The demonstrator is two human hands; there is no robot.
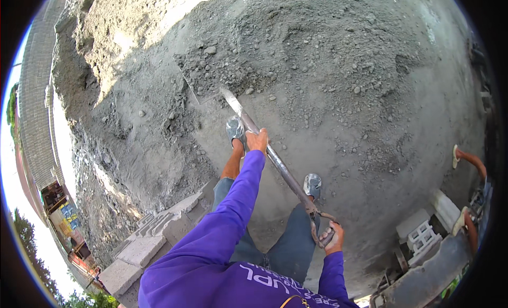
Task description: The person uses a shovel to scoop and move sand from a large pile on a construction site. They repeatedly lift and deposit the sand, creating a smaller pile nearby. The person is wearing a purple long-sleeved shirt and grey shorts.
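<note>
A long-shafted shovel (286, 175) slants across the middle, its blade at the upper left and its D-shaped handle at the lower right. My left hand (257, 140) is wrapped round the shaft near the blade end. My right hand (333, 237) grips the crossbar of the handle, close to my right thigh. The blade is pushed into or under loose grey gravelly sand (227, 69); only its straight left edge shows, and the rest is covered.
Concrete hollow blocks (140, 250) are stacked at my lower left. On the right, more blocks (423, 238) lie near a grey metal trough-like thing (439, 271). Another person's legs (471, 161) show at the right edge. Sand slopes up ahead and left.
</note>
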